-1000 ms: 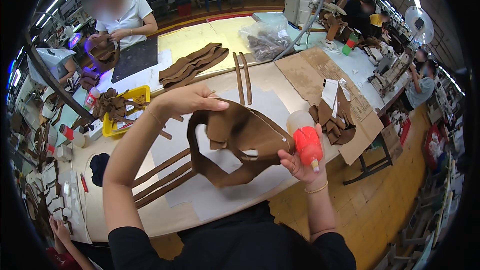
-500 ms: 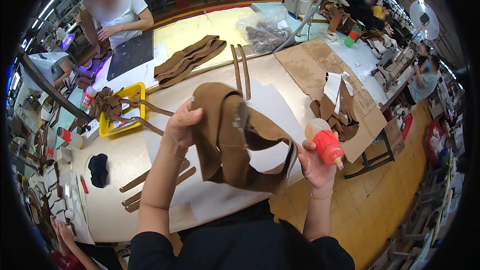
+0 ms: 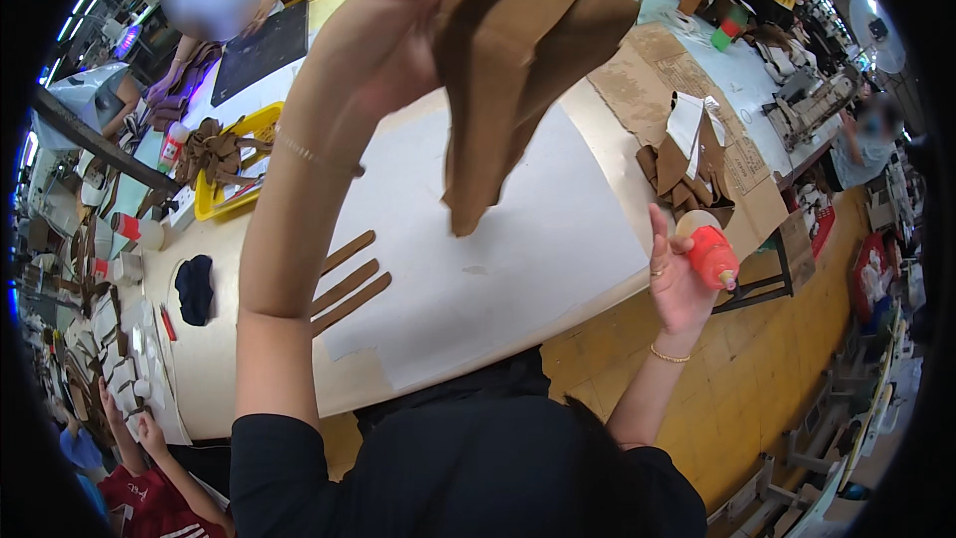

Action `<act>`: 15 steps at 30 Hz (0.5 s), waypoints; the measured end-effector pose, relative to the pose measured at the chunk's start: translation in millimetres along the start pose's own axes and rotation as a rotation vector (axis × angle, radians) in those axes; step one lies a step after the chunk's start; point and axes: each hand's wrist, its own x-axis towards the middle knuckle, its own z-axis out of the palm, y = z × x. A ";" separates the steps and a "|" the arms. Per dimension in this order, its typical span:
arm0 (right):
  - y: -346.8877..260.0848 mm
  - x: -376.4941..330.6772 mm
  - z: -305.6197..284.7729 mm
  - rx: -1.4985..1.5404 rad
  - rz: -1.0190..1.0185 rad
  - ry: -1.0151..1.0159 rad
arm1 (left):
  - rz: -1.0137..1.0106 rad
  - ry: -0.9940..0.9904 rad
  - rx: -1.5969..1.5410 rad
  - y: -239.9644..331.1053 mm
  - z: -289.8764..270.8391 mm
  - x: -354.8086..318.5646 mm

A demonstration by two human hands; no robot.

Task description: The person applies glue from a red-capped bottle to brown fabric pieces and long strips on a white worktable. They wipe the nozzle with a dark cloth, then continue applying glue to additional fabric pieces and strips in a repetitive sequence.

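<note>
My left hand (image 3: pixel 398 45), raised high over the table, grips a folded brown leather-like piece (image 3: pixel 533 50). Its lower end hangs as a narrow tip above a white sheet (image 3: pixel 528 309). At the right, near the table edge, my right hand (image 3: pixel 681 291) holds a squeeze bottle (image 3: pixel 711 255) with a red body and a pale nozzle tilted down to the right. Some of its fingers point upward, apart from the bottle. Brown strips (image 3: pixel 347 282) lie side by side at the sheet's left edge.
A yellow tray (image 3: pixel 206 201) with brown strips stands left. Nearer lie a dark cloth bundle (image 3: pixel 194 289) and a red pen-like tool (image 3: pixel 167 322). Brown and white pieces (image 3: pixel 697 144) rest on cardboard (image 3: pixel 752 164) at right. Co-workers are at the far left, lower left and right.
My left hand has lifted the brown piece up and away; its open loop now hangs as a folded shape. My right hand, off the piece, has shifted right with the bottle.
</note>
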 end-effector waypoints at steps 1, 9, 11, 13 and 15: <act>-2.9 0.2 -0.6 0.007 -0.017 0.006 | 0.024 0.021 0.002 -0.9 1.9 4.8; -15.6 -4.2 13.8 -0.011 -0.071 -0.076 | 0.204 -0.155 -0.073 -55.6 34.7 6.2; -15.4 -2.4 14.6 -0.043 -0.071 -0.072 | 0.097 0.044 0.129 -88.2 30.7 -38.5; -16.5 -5.0 15.0 -0.075 -0.071 -0.049 | -0.252 0.055 0.206 -131.0 -2.8 -85.4; -15.8 -4.6 8.7 -0.099 -0.075 -0.010 | -0.568 0.208 0.334 -182.4 -42.7 -119.6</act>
